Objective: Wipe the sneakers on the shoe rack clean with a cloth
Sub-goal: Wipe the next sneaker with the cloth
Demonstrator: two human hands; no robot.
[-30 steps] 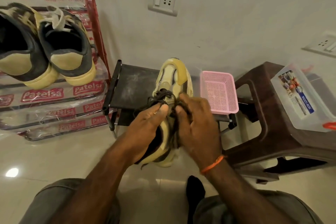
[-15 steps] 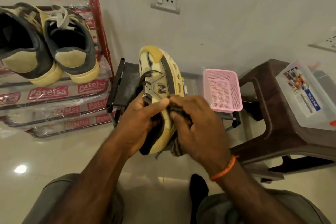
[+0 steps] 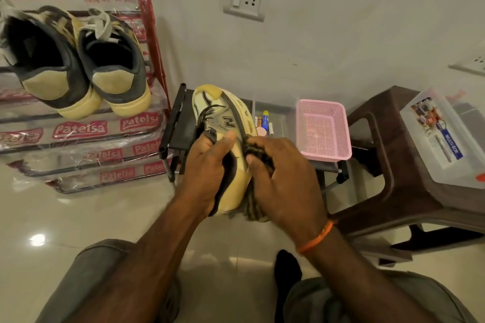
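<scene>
Single head view, angled forward-down, close over hands (image 3: pixel 249 173), facing wall.

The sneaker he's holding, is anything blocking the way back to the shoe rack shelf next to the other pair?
Nothing visible does. The sneaker is gripped by the left hand, with the right hand pressing the cloth against it. Between it and the shoe rack on the left there is only open air. The pair fills most of the visible shelf.

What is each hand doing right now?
Left hand: fingers curled round the sneaker, holding it.
Right hand: fingers gripping the dark cloth against the sneaker's side.
</scene>
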